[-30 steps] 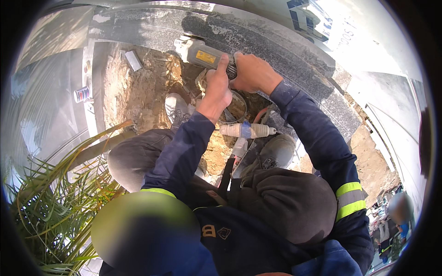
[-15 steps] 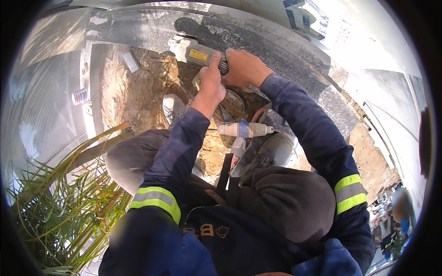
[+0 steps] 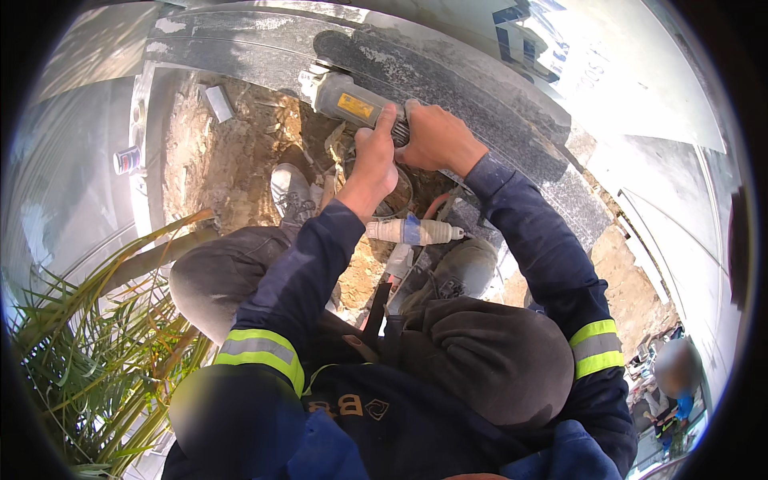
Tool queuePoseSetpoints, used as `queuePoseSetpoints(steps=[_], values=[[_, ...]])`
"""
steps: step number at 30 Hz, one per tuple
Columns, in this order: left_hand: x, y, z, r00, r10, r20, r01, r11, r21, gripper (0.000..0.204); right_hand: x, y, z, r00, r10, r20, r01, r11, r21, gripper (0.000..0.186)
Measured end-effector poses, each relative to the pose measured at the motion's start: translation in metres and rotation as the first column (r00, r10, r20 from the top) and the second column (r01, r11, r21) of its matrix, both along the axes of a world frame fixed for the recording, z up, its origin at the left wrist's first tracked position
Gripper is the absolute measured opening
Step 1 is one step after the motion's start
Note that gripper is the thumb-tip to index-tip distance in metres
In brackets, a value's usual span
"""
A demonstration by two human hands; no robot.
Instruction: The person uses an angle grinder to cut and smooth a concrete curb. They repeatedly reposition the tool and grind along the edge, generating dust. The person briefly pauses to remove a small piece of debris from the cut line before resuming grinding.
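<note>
An angle grinder [image 3: 346, 98], grey and dusty with a yellow label, lies slantwise across the top middle, its head to the left at the dark stone slab [image 3: 240, 46]. My left hand [image 3: 374, 164] is closed on the near side of its body, thumb pointing up along it. Around the rear end wraps my right hand [image 3: 440, 138], its fingers partly hidden behind the tool. Only a thin edge of the disc shows, so I cannot tell whether it touches the slab. Below my hands lies a dusty plug connector [image 3: 416, 230] with a blue band.
My shoes [image 3: 290, 190] stand on sandy, broken ground [image 3: 232, 152] between my knees. A can [image 3: 126, 160] sits at the left on a pale ledge. Palm fronds [image 3: 104, 352] fill the lower left. Far right, another person [image 3: 678, 376] is near scattered items.
The grinder and both my hands have shifted slightly right and down in the picture, and the rear end dips lower. My grip stays the same. The ground and my knees have slid a little left.
</note>
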State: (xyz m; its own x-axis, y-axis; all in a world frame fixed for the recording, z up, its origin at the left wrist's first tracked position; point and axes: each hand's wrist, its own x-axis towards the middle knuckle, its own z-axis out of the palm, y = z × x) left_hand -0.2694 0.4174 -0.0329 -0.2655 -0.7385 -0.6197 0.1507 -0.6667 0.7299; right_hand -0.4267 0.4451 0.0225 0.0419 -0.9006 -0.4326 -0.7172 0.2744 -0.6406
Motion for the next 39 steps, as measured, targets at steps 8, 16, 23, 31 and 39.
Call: queuePoseSetpoints(steps=[8,16,23,31,39], values=[[-0.002,-0.015,0.016,1.0,0.024,0.001,-0.024,0.998,0.054,0.036,0.003,-0.016,0.0,1.0,0.03,0.008,-0.03,0.999,0.032,0.067],[-0.018,0.026,0.035,0.998,0.06,0.002,-0.06,0.998,0.037,0.033,-0.007,0.023,0.007,0.998,-0.041,0.04,0.041,0.999,0.002,0.064],[-0.005,-0.006,0.009,0.997,0.069,0.022,-0.07,0.996,0.052,0.032,0.002,-0.007,-0.004,1.0,0.014,0.021,-0.014,1.0,-0.025,0.064],[-0.01,0.013,0.022,1.0,0.001,-0.02,0.0,0.999,0.041,0.035,-0.005,0.006,0.011,1.0,-0.012,-0.004,0.012,0.998,0.067,0.065],[-0.015,0.014,0.022,0.998,0.051,0.032,-0.053,0.997,0.053,0.04,-0.006,0.009,0.007,1.0,-0.005,-0.011,0.006,0.998,0.055,0.065]])
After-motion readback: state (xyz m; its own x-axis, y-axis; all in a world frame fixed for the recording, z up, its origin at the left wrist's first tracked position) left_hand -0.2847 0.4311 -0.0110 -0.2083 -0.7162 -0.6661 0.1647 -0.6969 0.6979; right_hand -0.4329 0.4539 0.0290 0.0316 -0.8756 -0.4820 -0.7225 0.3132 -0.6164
